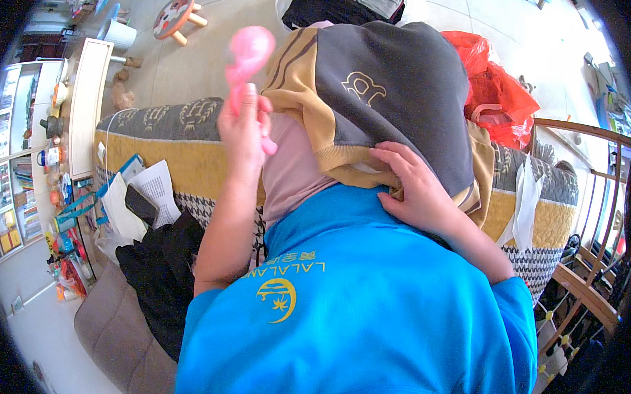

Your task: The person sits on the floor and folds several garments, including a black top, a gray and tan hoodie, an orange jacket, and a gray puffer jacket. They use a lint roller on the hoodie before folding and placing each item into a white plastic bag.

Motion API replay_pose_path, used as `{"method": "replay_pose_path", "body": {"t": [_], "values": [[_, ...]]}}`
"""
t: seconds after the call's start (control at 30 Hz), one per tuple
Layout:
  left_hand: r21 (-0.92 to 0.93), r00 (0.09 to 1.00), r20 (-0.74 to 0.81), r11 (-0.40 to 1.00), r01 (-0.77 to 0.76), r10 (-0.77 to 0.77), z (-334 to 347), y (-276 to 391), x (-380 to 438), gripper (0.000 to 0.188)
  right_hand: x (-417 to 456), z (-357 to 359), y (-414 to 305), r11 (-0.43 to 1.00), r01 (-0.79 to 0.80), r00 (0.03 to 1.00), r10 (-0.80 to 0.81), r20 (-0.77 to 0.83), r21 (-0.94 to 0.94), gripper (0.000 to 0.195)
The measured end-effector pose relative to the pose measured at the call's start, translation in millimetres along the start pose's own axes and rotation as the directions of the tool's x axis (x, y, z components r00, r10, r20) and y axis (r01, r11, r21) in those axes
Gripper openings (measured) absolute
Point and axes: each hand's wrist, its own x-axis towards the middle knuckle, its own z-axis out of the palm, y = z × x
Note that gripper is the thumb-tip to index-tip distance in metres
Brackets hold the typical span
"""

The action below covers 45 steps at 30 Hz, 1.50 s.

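My left hand (246,125) is raised with its fingers around the handle of a pink handheld tool (252,49). The tool has a rounded head, is blurred and points up; its exact kind cannot be told. A dark grey and tan sweatshirt (404,90) with an embroidered emblem and striped tan sleeves lies spread across my lap, over pale pink cloth (295,169). Near the tan ribbed hem, my right hand (416,185) grips the sweatshirt, fingers on top and thumb at the lower edge. The tool's head is apart from the sweatshirt, to its left.
Beneath me is a sofa with a patterned cover (190,162). At left lie printed papers (157,190), a dark phone (142,205) and black cloth (158,280). Beyond are a small round stool (174,16), a bag of dark clothes (323,10) and red plastic bags (502,99). A wooden rack (587,132) stands right.
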Motion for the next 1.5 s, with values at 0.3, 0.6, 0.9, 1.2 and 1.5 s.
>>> {"method": "replay_pose_path", "body": {"t": [0.3,0.6,0.9,1.2,1.5], "values": [[0.503,0.989,0.101,0.863,0.045,-0.110,7.0,-33.1,62.1,0.033,-69.9,-48.5,-20.4,0.903,-0.287,0.956,0.289,-0.040,-0.319,0.056],[0.655,0.960,0.172,0.702,-0.279,0.221,6.5,-27.8,99.8,0.028,-102.1,-25.4,52.4,0.888,-0.436,0.756,0.275,-0.594,-0.144,0.044],[0.449,0.807,-0.064,0.739,-0.502,0.587,-0.1,118.0,183.4,0.034,37.4,-184.3,15.7,0.830,-0.032,0.513,-0.464,-0.722,-0.557,0.046],[0.682,0.830,-0.268,0.705,-0.196,0.490,-184.4,113.6,37.5,0.029,7.3,-84.2,11.2,0.782,0.276,0.887,-0.431,-0.164,-0.559,0.036],[0.729,0.999,-0.044,0.683,0.041,-0.013,-112.1,48.2,-28.5,0.020,-18.7,-13.1,57.7,0.908,0.201,0.962,-0.254,-0.099,-0.368,0.025]]}}
